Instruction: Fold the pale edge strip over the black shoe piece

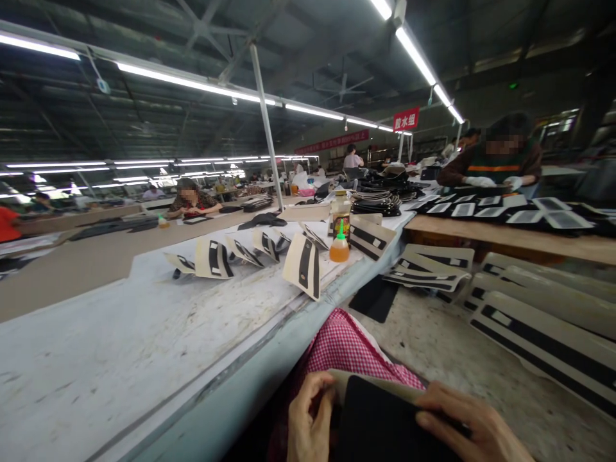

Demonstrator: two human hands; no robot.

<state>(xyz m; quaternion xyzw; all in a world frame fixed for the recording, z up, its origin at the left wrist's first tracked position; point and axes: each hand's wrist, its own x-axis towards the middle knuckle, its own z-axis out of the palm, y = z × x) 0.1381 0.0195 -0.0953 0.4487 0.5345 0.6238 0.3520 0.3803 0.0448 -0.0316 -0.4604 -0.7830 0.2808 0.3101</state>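
Low in the view, above a red-and-white checked cloth (344, 343), a black panel with a cream backing (380, 423) is held between my two hands. My left hand (312, 414) pinches its upper left edge, thumb and fingers closed on the cream part. My right hand (464, 417) grips the right side, its fingers curled over the edge. The panel's lower part runs out of the frame. Ahead on the white table stands a curved cream piece with a black strip (304, 264), near a small orange bottle with a green tip (339, 249).
Several striped cream pieces stand on the white table (158, 340). A glass jar (341, 208) is behind the small bottle. Larger striped panels (543, 333) lie at right, beside a flat black sheet (375, 298). A person in white gloves (481, 182) works at the far right table.
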